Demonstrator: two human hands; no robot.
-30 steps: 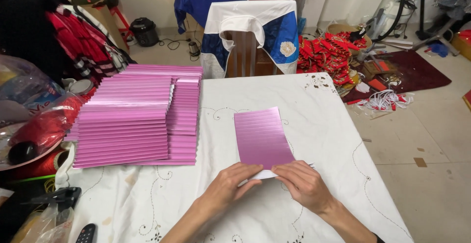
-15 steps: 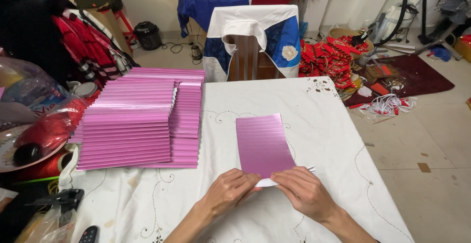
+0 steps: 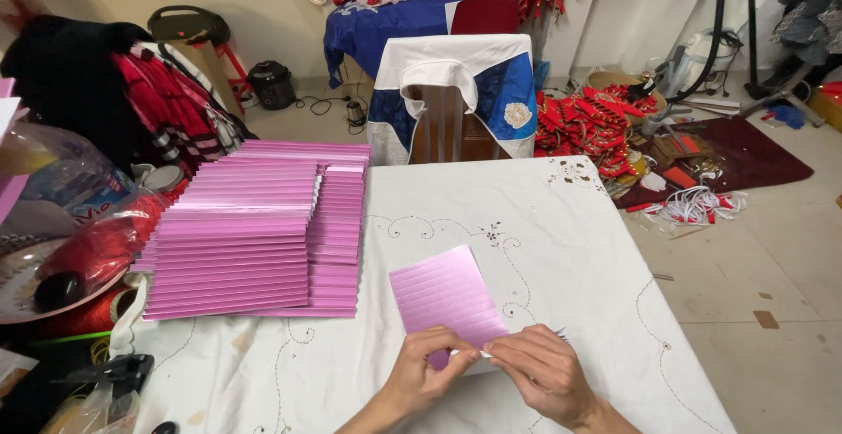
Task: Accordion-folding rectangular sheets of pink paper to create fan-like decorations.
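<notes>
Head view. Pink sheet [image 3: 445, 298] lies on the white-clothed bench [image 3: 561, 224], near centre, just ahead of both hands. Left hand [image 3: 425, 368] and right hand [image 3: 545, 371] pinch its near edge, each grip closed on the sheet, fingertips almost meeting. Crease lines already run across the whole sheet, so the pleating looks largely done; the near end appears to be the part in work. Long axis runs near to far, far end leaning slightly left; creases cross it. Large stack of pleated pink sheets [image 3: 254, 232] sits far left on the bench, well apart, suggesting many pieces finished. Chair [image 3: 452, 92] draped in white and blue stands beyond.
</notes>
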